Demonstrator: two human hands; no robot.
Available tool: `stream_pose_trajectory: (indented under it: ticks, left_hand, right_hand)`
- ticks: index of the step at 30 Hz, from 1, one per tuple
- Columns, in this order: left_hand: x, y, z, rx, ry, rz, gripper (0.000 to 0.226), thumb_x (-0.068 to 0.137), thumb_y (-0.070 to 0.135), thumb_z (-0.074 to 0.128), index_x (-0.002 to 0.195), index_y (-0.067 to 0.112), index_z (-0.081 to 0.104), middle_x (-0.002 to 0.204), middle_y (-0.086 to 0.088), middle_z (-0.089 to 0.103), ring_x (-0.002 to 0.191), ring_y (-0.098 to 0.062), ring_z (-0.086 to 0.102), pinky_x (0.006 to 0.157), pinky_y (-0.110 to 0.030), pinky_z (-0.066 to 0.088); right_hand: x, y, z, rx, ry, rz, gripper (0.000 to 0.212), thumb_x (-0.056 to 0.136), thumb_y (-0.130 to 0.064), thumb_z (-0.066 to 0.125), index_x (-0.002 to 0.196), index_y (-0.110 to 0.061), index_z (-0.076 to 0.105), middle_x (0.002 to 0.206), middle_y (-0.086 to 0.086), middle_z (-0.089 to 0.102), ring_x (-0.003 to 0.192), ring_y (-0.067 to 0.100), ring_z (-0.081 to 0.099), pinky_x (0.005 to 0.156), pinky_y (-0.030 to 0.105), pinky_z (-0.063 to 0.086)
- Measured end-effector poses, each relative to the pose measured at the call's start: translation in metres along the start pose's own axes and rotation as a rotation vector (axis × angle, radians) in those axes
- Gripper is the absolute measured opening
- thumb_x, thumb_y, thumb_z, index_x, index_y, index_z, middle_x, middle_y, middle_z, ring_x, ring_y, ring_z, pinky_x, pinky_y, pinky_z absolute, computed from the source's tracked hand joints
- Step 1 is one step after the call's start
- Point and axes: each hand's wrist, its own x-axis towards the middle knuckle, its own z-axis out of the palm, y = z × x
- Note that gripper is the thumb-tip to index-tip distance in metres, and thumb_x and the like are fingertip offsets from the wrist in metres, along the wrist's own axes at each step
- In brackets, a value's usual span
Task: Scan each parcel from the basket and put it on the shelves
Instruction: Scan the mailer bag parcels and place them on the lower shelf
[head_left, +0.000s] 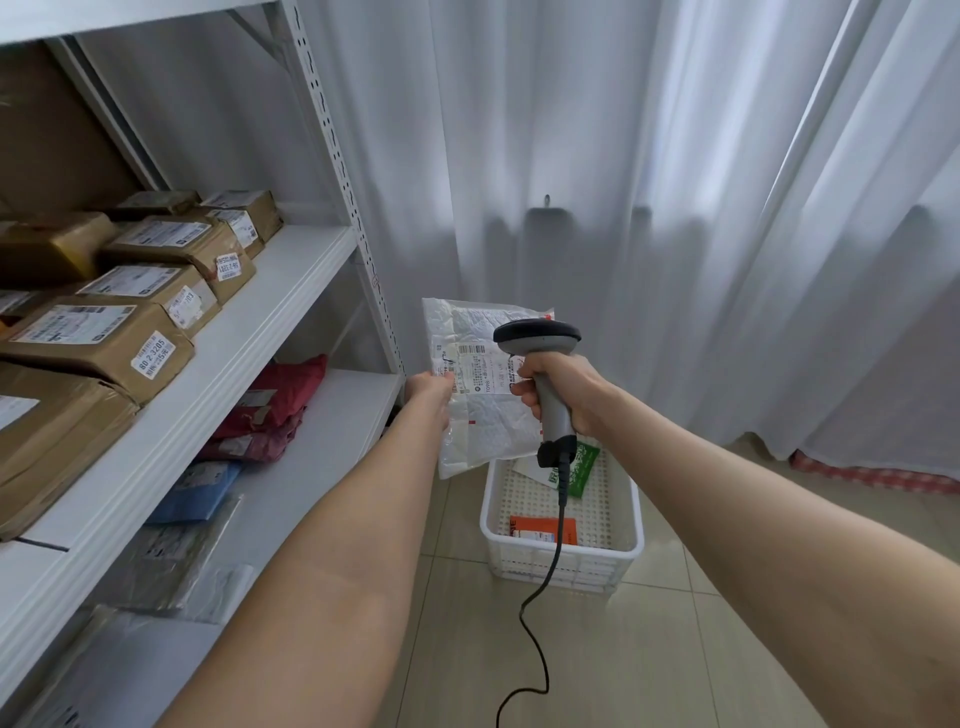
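Note:
My left hand (430, 388) pinches the left edge of a white padded parcel (478, 415) and holds it upright in front of me, label facing me. My right hand (558, 387) grips the handle of a grey corded barcode scanner (537, 335), whose dark head sits just in front of the parcel's label. Below them a white plastic basket (561, 564) stands on the floor. It holds an orange parcel (543, 530) and a green and white parcel (579, 470). White metal shelves (249, 332) run along my left.
Brown taped cardboard parcels (104, 332) fill the upper shelf. Red bag parcels (275, 410), a blue one (195, 493) and clear plastic ones (171, 561) lie on the lower shelf. White curtains (675, 208) hang behind. The scanner cable (540, 639) dangles to the tiled floor.

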Motion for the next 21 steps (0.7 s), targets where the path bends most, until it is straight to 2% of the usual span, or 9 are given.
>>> stream_pose_trajectory:
  ticks: [5,14,18,21]
  left_hand:
    - [0.004,-0.002,-0.010,-0.004,0.001,-0.006,0.022,0.092,0.006,0.060,0.114,0.002,0.064,0.111,-0.013,0.068,0.101,-0.030,0.066,0.093,-0.048,0.052]
    - [0.015,-0.006,-0.030,-0.040,0.010,0.000,0.023,0.093,0.004,0.058,0.114,0.001,0.064,0.112,-0.014,0.068,0.102,-0.031,0.066,0.093,-0.048,0.052]
    - [0.025,-0.008,-0.045,-0.051,0.038,0.005,0.028,0.094,0.009,0.057,0.121,0.004,0.063,0.114,-0.012,0.067,0.103,-0.030,0.064,0.094,-0.044,0.052]
    - [0.036,-0.011,-0.062,-0.044,0.107,0.034,0.027,0.096,0.014,0.054,0.119,0.004,0.062,0.108,-0.008,0.065,0.095,-0.025,0.062,0.080,-0.030,0.049]
  right_hand:
    - [0.005,0.001,0.011,-0.008,-0.015,0.005,0.007,0.084,-0.002,0.056,0.091,-0.004,0.057,0.064,0.011,0.063,0.041,0.012,0.054,0.041,0.021,0.045]
    - [0.014,0.006,0.030,-0.080,-0.036,0.039,0.003,0.083,-0.002,0.053,0.084,-0.005,0.053,0.051,0.004,0.054,0.038,0.013,0.050,0.040,0.021,0.043]
    - [0.025,0.016,0.035,0.039,0.023,0.059,0.003,0.083,-0.002,0.059,0.086,-0.003,0.058,0.067,0.009,0.061,0.045,0.015,0.057,0.045,0.022,0.048]
    - [0.036,0.025,0.028,0.021,0.103,0.079,0.013,0.082,-0.002,0.062,0.094,-0.003,0.058,0.079,0.012,0.059,0.061,0.019,0.057,0.063,0.032,0.052]
